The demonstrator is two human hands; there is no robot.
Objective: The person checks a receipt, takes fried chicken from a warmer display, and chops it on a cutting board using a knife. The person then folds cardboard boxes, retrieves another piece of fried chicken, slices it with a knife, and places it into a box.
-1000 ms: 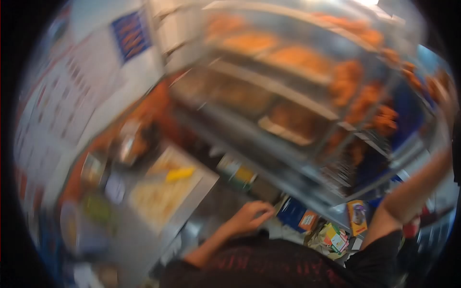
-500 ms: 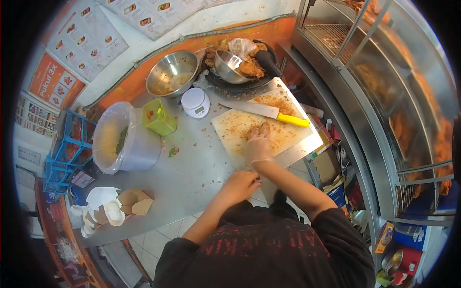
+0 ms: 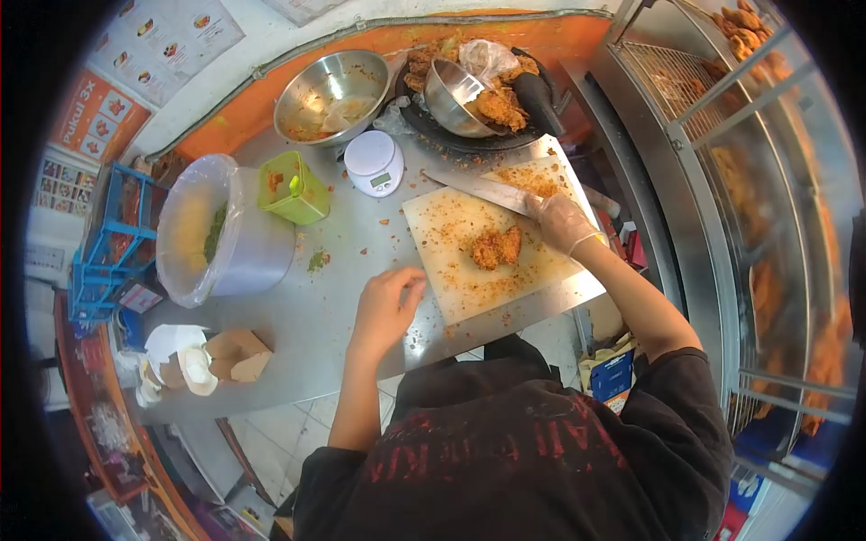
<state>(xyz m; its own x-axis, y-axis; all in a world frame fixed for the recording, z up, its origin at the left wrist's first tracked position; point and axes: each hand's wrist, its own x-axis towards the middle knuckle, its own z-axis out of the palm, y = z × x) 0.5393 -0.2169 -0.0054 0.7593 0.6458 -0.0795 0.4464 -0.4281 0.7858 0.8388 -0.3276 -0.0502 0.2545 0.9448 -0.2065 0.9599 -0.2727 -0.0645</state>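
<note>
My right hand (image 3: 564,224), in a clear plastic glove, is closed around the handle of a knife (image 3: 478,187). The blade lies across the far part of a white cutting board (image 3: 442,293), pointing left, and a bit of yellow handle shows by my wrist. Pieces of fried chicken (image 3: 496,247) sit on the board among scattered crumbs, just left of my gloved hand. Bare and holding nothing, my left hand (image 3: 388,307) is over the metal table beside the board's left edge, fingers loosely bent and thumb apart.
A kitchen scale (image 3: 372,162), a steel bowl (image 3: 298,113) and a stone mortar (image 3: 424,122) with chicken stand behind. Leftward are a green container (image 3: 307,203), a lined bucket (image 3: 262,257) and cardboard boxes (image 3: 239,352). A glass display cabinet (image 3: 672,135) borders the right.
My right hand has left the chicken on the board and moved up and right to grip the knife. My left hand has shifted left and up, away from my right forearm.
</note>
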